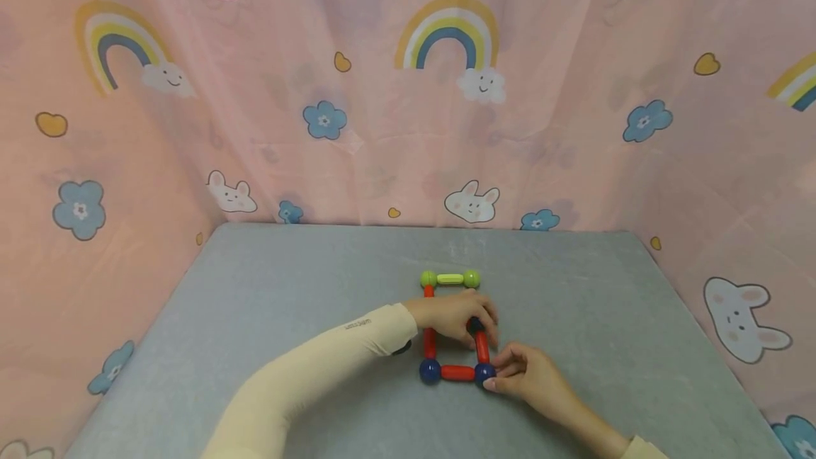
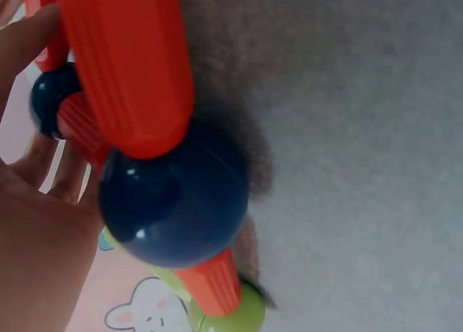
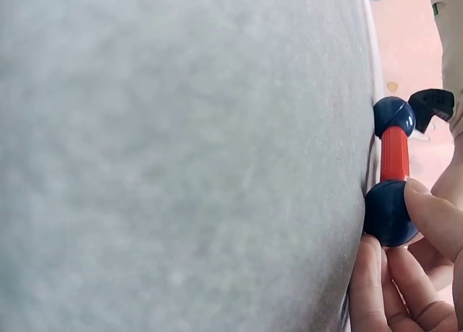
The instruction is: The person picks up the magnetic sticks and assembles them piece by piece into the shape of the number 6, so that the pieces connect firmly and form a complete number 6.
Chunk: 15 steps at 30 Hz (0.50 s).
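A flat frame of red magnetic rods and blue balls lies on the table. My left hand (image 1: pixel 454 314) reaches across it and grips the right-side red rod (image 1: pixel 482 347) by its upper blue ball (image 2: pixel 52 100). The thumb lies on that rod, with the other fingers beyond the ball. My right hand (image 1: pixel 532 377) pinches the lower right blue ball (image 3: pixel 391 213) between thumb and fingers. A red rod (image 1: pixel 457 373) joins it to the lower left blue ball (image 1: pixel 430 371). Farther back, a light green rod (image 1: pixel 450 279) links two green balls. The left hand hides the frame's middle from above.
The grey table (image 1: pixel 287 275) extends around the frame on all sides. A pink printed curtain (image 1: pixel 382 154) hangs along its back and sides. A black wrist device (image 3: pixel 432 108) shows beside the left sleeve.
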Each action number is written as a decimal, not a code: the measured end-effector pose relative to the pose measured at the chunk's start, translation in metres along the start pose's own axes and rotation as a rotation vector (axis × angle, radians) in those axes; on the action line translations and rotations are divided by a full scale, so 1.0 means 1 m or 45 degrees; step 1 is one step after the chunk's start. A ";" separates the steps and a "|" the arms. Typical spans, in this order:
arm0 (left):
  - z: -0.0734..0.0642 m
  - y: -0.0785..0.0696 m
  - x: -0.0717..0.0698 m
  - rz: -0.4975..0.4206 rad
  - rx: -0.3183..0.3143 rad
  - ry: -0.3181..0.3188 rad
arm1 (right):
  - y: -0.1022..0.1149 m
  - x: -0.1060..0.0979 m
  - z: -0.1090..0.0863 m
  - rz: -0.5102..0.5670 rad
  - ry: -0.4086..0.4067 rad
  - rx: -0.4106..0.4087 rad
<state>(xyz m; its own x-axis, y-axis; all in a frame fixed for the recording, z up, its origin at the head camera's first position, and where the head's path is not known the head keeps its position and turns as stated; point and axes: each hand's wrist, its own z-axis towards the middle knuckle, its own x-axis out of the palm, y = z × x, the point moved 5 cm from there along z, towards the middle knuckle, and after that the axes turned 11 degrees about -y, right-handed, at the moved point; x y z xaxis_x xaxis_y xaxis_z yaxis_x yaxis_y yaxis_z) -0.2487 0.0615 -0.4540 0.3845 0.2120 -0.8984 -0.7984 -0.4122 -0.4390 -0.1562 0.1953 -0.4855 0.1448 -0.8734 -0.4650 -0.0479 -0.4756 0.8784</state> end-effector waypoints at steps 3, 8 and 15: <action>0.002 0.001 0.001 -0.024 -0.030 0.020 | 0.000 0.000 0.000 0.006 -0.001 0.000; 0.005 0.002 0.000 -0.052 -0.036 0.024 | 0.001 0.000 0.001 0.008 0.000 0.008; 0.006 0.005 0.001 -0.098 -0.042 0.044 | 0.000 0.001 0.003 -0.030 0.005 0.008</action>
<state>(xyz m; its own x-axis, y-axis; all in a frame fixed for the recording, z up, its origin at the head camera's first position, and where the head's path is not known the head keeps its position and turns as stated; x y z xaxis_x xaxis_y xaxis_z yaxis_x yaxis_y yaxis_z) -0.2552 0.0644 -0.4576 0.4602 0.2141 -0.8616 -0.7502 -0.4252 -0.5063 -0.1591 0.1938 -0.4860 0.1498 -0.8617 -0.4848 -0.0507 -0.4964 0.8666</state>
